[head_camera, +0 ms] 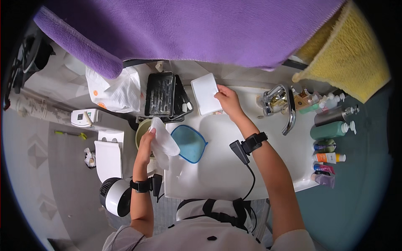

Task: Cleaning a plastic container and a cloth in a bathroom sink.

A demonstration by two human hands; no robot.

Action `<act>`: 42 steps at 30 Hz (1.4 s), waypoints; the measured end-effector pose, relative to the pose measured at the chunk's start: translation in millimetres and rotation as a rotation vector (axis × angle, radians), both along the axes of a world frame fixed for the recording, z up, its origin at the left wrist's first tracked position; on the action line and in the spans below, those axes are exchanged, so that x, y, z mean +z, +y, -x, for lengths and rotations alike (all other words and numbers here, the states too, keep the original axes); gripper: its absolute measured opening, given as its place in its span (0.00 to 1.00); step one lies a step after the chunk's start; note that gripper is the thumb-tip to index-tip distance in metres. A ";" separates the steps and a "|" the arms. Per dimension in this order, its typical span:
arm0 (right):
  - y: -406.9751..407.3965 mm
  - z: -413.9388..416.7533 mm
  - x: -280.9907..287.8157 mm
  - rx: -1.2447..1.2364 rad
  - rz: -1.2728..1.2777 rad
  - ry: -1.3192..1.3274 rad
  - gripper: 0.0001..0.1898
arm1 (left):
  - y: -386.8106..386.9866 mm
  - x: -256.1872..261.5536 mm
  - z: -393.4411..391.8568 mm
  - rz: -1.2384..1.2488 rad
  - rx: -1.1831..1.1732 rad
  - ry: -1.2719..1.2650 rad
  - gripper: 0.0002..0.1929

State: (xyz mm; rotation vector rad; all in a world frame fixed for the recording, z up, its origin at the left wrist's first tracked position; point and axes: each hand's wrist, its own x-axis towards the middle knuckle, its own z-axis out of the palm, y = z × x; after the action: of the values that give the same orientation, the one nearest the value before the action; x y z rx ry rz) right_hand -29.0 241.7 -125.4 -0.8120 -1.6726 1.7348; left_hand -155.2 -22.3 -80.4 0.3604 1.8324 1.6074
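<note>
My left hand [145, 145] pinches a thin white tissue or cloth [162, 140] that hangs down beside the sink's left rim. At the back of the sink my right hand [228, 99] grips the right edge of a flat white rectangular tray or lid [205, 94]. The white washbasin [245, 169] lies before me. On its left side rests a blue mesh-like pouch or cover [189, 143] with a darker blue rim. Partly hidden behind my left hand and the tissue is a pale green bucket or bin [142, 128].
Black ridged trays [159, 94] stand behind the basin's left corner, near a white plastic package [117, 91]. A chrome faucet [287, 109] rises at right, beside several bottles [328, 130] and tubes. Purple [194, 31] and yellow towels [351, 59] hang overhead. A toilet [108, 157] stands left.
</note>
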 end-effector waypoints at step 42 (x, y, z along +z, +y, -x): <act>-15.5 38.6 4.1 0.119 0.104 -0.058 0.18 | 44.8 -12.8 -3.7 -0.105 0.032 0.069 0.14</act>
State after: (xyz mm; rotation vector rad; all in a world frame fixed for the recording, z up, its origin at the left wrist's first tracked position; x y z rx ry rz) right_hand -67.6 226.2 -121.3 -0.8318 -1.7107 1.9100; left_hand -151.5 22.6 -93.2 0.4410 1.8170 1.7373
